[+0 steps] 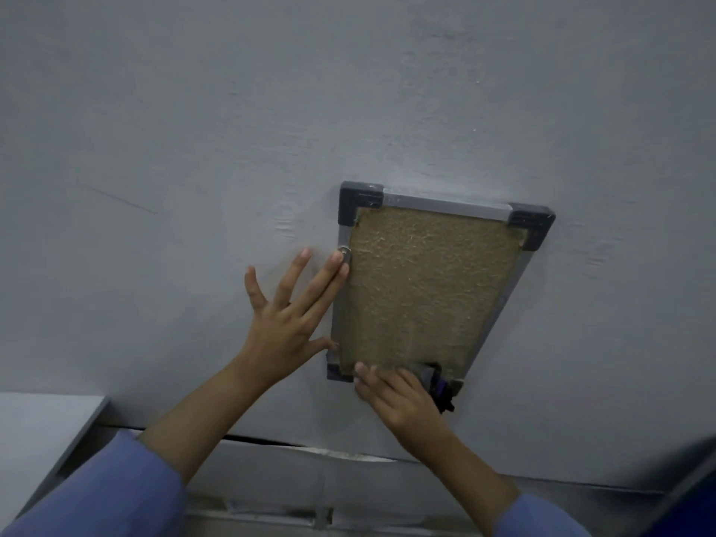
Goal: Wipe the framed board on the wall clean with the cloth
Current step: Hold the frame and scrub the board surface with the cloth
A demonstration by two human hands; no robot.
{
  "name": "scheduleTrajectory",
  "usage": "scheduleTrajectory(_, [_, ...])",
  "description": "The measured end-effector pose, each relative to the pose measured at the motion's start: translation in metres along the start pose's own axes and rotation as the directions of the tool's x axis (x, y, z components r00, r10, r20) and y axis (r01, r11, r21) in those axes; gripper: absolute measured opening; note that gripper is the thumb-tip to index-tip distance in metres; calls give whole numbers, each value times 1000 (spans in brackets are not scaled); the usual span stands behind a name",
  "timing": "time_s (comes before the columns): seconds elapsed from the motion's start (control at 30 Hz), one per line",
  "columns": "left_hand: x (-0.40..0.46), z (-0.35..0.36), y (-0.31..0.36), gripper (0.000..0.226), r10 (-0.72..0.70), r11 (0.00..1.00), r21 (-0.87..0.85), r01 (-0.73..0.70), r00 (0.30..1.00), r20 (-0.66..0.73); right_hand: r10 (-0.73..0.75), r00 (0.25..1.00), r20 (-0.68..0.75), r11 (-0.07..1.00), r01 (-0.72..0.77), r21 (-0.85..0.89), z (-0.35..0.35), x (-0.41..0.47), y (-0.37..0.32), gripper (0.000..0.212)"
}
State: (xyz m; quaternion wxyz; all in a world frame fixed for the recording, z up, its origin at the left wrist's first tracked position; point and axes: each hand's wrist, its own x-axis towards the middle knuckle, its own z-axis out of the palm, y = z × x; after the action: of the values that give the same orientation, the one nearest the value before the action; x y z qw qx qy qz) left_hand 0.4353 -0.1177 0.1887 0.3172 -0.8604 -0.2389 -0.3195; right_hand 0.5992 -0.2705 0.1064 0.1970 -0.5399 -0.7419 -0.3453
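Observation:
A framed board point(426, 281) with a tan, rough face, a silver frame and dark plastic corners hangs on the grey wall. My left hand point(286, 315) lies flat with fingers spread against the wall, its fingertips on the board's left frame edge next to a round screw point(344, 250). My right hand point(395, 397) presses a dark grey and purple cloth point(436, 381) against the board's bottom edge, near the lower right corner. The hand hides most of the cloth.
The grey wall point(348, 91) fills most of the view. A white tabletop point(35, 432) shows at lower left, and a pale ledge point(310, 470) runs below the board. A dark blue object point(693, 494) sits at the lower right edge.

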Motion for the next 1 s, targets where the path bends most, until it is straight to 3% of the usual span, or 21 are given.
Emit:
scheduleTrajectory(0.07, [-1,-1,1,131,-2,1000,-13,2,1000,-3,42,999,-13,999,-42,32,-3,0,-6,25])
scheduleTrajectory(0.3, [0,-2,3,134,-11,1000,-23,11,1000,-9,184,937,-297,977,-207,-48,-25,57,21,23])
scheduleTrajectory(0.47, [-1,-4,4,129,-16,999,-31,16,1000,-9,60,997,-50,998,-61,-25,5,10,-1,26])
scheduleTrajectory(0.57, [-2,-5,6,131,-24,998,-60,24,1000,-6,80,997,7,995,-81,57,-3,-4,-7,26])
scheduleTrajectory(0.67, [-1,-4,7,133,-31,997,-76,30,999,-14,154,974,-164,987,-144,71,-37,21,7,27])
scheduleTrajectory(0.77, [-1,-3,6,135,-21,995,-99,19,999,-26,150,901,-407,985,-173,-20,-81,66,48,27])
scheduleTrajectory(0.83, [-1,-3,6,135,-21,993,-115,18,999,-28,169,863,-475,975,-215,-45,-94,82,71,30])
scheduleTrajectory(0.93, [0,-2,7,135,-27,993,-113,24,999,-25,148,901,-408,978,-193,-72,-74,61,70,28])
scheduleTrajectory(1.0, [1,-2,7,135,-29,994,-106,27,999,-18,147,946,-290,984,-170,-57,-49,27,53,28])
